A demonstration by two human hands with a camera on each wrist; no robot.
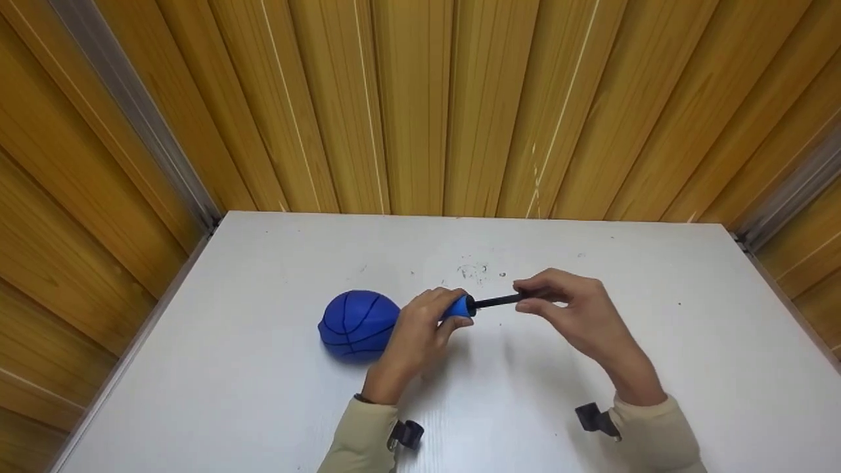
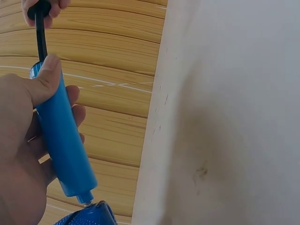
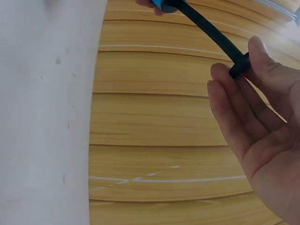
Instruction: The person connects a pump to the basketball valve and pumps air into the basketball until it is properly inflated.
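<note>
A blue hand pump [image 2: 65,136] is gripped round its barrel by my left hand [image 1: 420,322]. Its nozzle end meets a blue ball [image 1: 355,325] with black seam lines, which looks dented and not fully round in the head view. From the pump's other end the black rod [image 1: 496,301] is drawn out. My right hand [image 1: 578,312] pinches the black T-shaped handle [image 3: 241,64] between thumb and fingertips, to the right of the left hand. In the left wrist view only the top of the ball shows, below the nozzle.
Beneath the hands lies a white table [image 1: 263,407] with small dark marks near its middle. Yellow wood-patterned panels [image 1: 420,105] rise behind it and at both sides, with grey metal posts [image 1: 138,105] at the corners. Each sleeve carries a small black wrist mount [image 1: 594,419].
</note>
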